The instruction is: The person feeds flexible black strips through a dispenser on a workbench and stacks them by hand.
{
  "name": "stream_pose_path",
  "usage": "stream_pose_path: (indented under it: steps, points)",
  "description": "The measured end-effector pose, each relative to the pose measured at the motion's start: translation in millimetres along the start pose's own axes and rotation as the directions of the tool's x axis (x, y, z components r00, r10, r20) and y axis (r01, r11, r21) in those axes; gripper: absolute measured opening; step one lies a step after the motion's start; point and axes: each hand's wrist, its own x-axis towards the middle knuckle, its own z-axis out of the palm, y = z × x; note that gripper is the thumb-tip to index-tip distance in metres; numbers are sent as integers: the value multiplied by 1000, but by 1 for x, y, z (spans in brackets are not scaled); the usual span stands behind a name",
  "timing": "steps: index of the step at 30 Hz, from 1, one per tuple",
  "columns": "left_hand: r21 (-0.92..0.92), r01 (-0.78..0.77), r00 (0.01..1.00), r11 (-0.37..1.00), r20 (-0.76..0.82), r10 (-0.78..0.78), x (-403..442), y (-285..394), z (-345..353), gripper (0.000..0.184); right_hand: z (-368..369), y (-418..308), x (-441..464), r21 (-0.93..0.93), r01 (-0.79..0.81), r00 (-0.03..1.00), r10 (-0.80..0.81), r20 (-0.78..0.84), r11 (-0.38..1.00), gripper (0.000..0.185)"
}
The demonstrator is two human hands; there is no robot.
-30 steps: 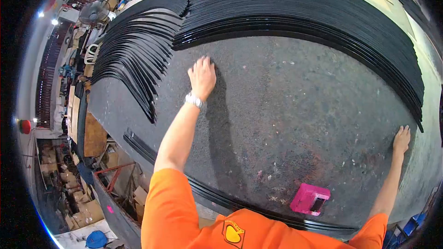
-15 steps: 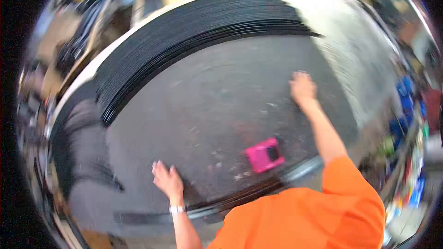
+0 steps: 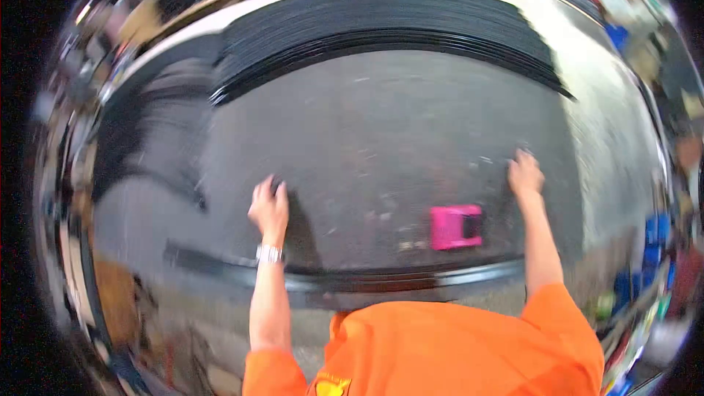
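A wide dark sheet surface (image 3: 367, 132) covers most of the table in front of me. My left hand (image 3: 270, 209), with a metal-banded watch (image 3: 269, 254) on the wrist, is over its left part. Its fingers are curled, and a small dark spot shows between thumb and fingers; I cannot make out what it is. My right hand (image 3: 526, 174) is near the sheet's right side, fingers bent together and blurred, with a dark bit at the tips. A bright pink object with a black patch (image 3: 451, 227) lies between the hands, closer to the right one.
A long stack of thin black sheets (image 3: 381, 15) curves along the far side. Dark, shiny, crumpled material (image 3: 165, 125) lies at the left. A dark strip with a shiny edge (image 3: 381, 279) runs along the near side. Blue items (image 3: 655, 238) stand beyond the right side.
The view has swung, so the stack and pink object appear further right. My left hand has moved further in over the sheet. Fingers of both hands look more curled than before.
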Motion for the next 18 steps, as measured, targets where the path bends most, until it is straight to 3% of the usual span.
stream_pose_path:
  steps: [1,4,6,8,9,11,18]
  points:
    - [16,-28,995,999,-91,30,20,-23,4,33,10,7,-1,-17,60,998,-60,-26,998,51]
    - [-13,110,989,994,-95,-111,97,-77,3,36,22,-7,-23,-151,88,996,-91,-11,985,50]
    - [136,175,984,975,-36,-172,159,-103,6,39,18,-34,-42,-149,5,998,5,67,989,51]
    - [206,115,993,972,-63,-104,209,-139,27,41,16,-48,-46,-154,-70,990,88,113,986,52]
    - [255,146,989,956,-28,-144,227,-144,29,42,14,-53,-44,-158,-100,982,122,143,982,53]
    - [283,137,990,949,5,-144,267,-175,50,46,27,-44,-32,-177,-90,979,120,167,980,53]
    - [323,163,981,932,47,-187,324,-161,61,42,27,-41,-21,-260,-132,932,209,296,956,57]
